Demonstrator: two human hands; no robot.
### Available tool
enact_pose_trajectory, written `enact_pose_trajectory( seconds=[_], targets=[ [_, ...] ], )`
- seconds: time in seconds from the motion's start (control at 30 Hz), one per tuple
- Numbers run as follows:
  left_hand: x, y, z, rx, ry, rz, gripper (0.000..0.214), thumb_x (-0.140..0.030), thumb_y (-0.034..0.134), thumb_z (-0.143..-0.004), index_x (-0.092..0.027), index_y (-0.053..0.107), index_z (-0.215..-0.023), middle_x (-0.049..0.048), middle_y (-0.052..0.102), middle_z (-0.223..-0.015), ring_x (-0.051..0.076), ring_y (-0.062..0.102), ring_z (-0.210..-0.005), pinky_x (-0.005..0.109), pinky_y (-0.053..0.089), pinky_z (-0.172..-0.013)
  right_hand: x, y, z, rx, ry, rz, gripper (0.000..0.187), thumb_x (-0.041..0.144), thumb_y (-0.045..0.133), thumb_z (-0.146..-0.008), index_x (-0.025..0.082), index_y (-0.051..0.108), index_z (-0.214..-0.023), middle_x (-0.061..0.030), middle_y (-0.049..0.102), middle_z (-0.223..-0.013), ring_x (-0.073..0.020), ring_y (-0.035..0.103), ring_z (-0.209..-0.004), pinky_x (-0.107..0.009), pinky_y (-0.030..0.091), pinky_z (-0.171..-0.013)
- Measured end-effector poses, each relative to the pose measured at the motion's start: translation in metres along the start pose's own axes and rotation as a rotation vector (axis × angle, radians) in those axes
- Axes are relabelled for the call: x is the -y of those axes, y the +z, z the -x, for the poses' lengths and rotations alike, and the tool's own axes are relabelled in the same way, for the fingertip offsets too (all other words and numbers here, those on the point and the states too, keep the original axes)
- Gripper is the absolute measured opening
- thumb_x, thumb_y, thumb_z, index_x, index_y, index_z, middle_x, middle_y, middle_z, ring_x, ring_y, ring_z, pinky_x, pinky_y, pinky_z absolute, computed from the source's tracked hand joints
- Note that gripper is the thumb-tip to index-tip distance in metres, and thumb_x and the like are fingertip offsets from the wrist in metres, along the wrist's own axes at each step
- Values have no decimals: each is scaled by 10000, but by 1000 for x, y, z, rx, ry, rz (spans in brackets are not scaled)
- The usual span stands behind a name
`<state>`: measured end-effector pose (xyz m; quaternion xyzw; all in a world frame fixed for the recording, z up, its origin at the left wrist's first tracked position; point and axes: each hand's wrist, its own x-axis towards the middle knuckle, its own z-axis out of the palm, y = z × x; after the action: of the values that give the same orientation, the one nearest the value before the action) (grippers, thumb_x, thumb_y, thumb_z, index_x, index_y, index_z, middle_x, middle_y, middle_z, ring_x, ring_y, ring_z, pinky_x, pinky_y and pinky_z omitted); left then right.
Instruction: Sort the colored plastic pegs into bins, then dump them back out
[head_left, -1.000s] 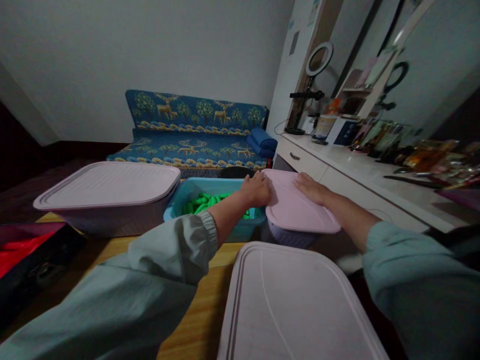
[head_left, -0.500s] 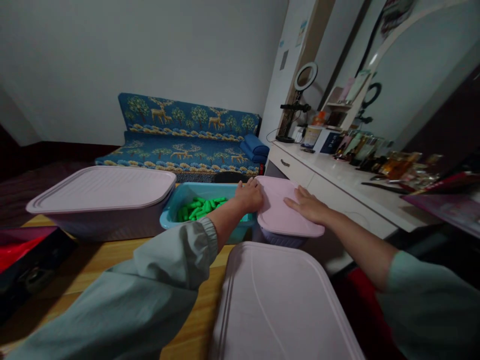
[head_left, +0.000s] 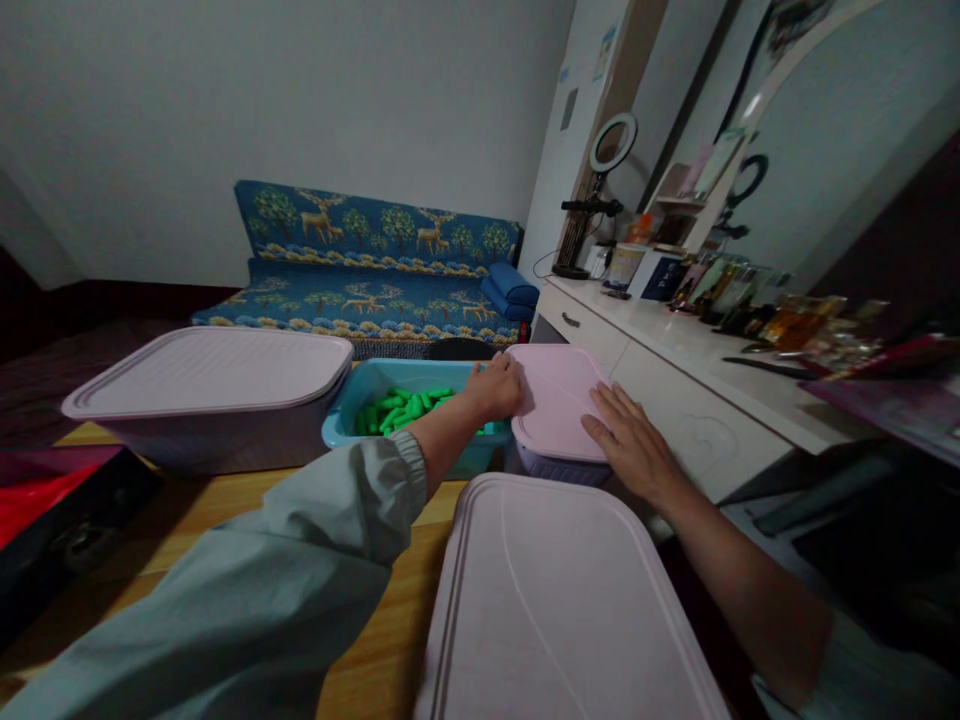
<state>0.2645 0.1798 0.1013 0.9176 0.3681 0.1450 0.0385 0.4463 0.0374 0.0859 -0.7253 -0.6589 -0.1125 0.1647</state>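
Since half a second ago, the right hand (head_left: 634,440) has drawn back from the middle of the pink lid (head_left: 555,400) to its four o'clock edge. It lies flat and released, fingers spread, with the fingertips over the rim; whether they press on it I cannot tell. At the lid's nine o'clock edge sits the left hand (head_left: 496,388), its fingers bent against the rim — I cannot tell whether they grip.

That lid covers a small ribbed purple basket (head_left: 559,468), contents hidden, standing on the tabletop (head_left: 390,620) at three o'clock from a blue tub (head_left: 476,462). The tub is uncovered and holds a loose heap of bright green pieces (head_left: 405,408), lying every which way below its rim; the left forearm crosses its near side.

At nine o'clock from the tub, just beside it, stands a long purple box (head_left: 232,440) under a pale lid (head_left: 217,370). Toward five o'clock, nearest the wearer, another pale lid (head_left: 562,600) hides whatever lies beneath. Toward eight o'clock, partly out of view, is a dark box (head_left: 75,560) — uncovered, with something red (head_left: 37,500) inside.
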Motion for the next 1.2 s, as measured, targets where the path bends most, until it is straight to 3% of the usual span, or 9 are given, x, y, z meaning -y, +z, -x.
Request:
enact_pose_trajectory(
  seconds=[0.17,0.33,0.53,0.63,0.77,1.0,1.2],
  targets=[
    [3,-6,3,-32,45,13,423,-288,353,-912,-113,472,-1278,182,428,-1407,308,322,-1352,526,347,-1048,-5,1,-4,47,-22,-54,746,607,236,-917,66,443,-1386,-148,386,-1480,-255,237,-1423,-420,204,-1174],
    [4,-6,8,-17,102,11,485,-404,440,-873,-107,497,-1253,208,446,-1387,305,404,-1291,466,389,-1006,-6,0,-5,128,105,-96,800,633,266,-898,34,380,-1415,-175,251,-1535,-276,168,-1440,-450,192,-1168],
    [-3,-9,16,15,61,-17,573,-515,386,-886,-100,506,-1263,205,438,-1404,313,416,-1298,490,343,-1055,1,-5,-2,101,87,-49,789,592,322,-896,-13,370,-1401,-214,309,-1504,-270,237,-1421,-393,221,-1159],
    [-5,-14,21,43,40,-25,596,-545,374,-885,-143,463,-1317,174,378,-1467,323,319,-1371,539,286,-1084,5,-8,-2,136,85,-14,772,583,330,-899,0,364,-1404,-214,310,-1504,-276,259,-1412,-409,226,-1153],
    [-11,-18,30,47,35,-9,617,-556,357,-894,-174,401,-1376,159,241,-1544,326,152,-1438,567,232,-1103,4,-11,-3,150,77,69,738,587,283,-915,45,369,-1409,-196,293,-1517,-305,227,-1419,-519,205,-1132],
    [-18,-18,44,10,34,1,675,-598,354,-886,-170,361,-1408,168,183,-1562,316,129,-1445,526,218,-1123,1,-19,-1,142,60,123,730,611,240,-918,85,411,-1394,-180,319,-1509,-305,252,-1409,-539,191,-1126],
    [-21,-25,38,-62,42,11,672,-573,330,-904,-145,338,-1421,152,160,-1574,285,130,-1449,467,197,-1141,2,-32,-10,114,76,84,734,609,213,-922,92,392,-1411,-164,305,-1520,-297,233,-1418,-541,181,-1133]
  ],
)
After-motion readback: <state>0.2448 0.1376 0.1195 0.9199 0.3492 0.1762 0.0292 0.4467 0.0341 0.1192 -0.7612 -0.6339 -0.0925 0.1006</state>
